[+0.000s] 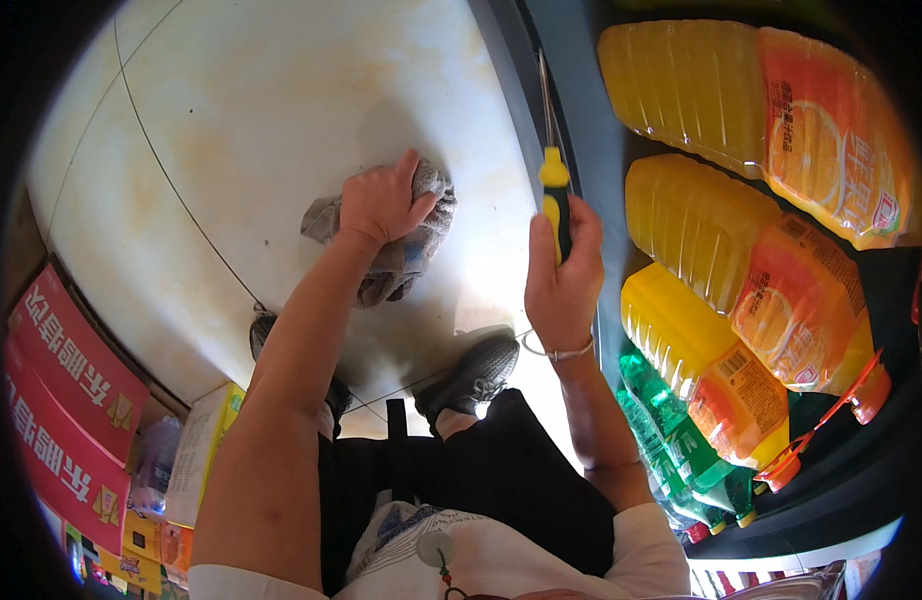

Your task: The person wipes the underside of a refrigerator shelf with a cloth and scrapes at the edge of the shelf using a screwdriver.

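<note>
Pressing down near the middle of the frame, the left hand [381,203] is curled over a crumpled grey cloth [406,245], fingers bent around its top and holding it flat against the pale, stained floor [241,120]. Part of the cloth sticks out to the left of the hand and more bunches below it.

Just right of centre, the right hand [561,280] is closed around the black and yellow handle of a screwdriver [554,190]. The thin metal shaft points toward the top of the frame, along the dark edge of a shelf [581,120]. A thin bracelet [556,350] sits on that wrist.

Filling the right side, large bottles of orange drink [741,110] lie in rows on the shelf, with green bottles [681,440] below them toward the lower right.

Two grey shoes [476,375] show under the arms, above dark trousers [501,480]. Red boxes [66,400] and a yellow-and-white carton [206,450] are stacked at the lower left.
</note>
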A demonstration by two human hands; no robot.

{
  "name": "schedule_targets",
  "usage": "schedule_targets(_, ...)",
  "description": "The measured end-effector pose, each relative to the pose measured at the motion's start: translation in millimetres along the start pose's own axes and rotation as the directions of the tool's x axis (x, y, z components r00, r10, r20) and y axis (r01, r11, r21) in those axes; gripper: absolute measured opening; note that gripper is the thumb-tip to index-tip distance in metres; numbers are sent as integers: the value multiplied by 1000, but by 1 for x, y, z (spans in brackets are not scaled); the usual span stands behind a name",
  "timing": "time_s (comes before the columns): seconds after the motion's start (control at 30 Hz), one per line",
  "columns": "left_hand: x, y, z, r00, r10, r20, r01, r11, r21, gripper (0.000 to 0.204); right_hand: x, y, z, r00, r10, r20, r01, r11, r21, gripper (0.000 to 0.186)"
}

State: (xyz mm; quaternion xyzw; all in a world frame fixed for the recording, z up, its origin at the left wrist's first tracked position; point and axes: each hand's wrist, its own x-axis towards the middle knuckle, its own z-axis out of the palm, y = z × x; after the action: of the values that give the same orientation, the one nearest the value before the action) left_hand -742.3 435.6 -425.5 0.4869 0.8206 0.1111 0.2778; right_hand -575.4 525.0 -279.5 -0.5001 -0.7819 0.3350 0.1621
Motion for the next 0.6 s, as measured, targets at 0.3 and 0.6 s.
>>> schedule_targets(0.3, -3, -4, 4, 998, 49, -46, -50, 998, -25, 52, -9, -12, -39, 925, 310, 220, -337, 937, 97, 35)
schedule_targets(0.6, 1, -4, 4, 1000, 21, 10, -21, 998, 55, 53, 18, -14, -73, 580, 393, 713, -813, 328, 480, 32)
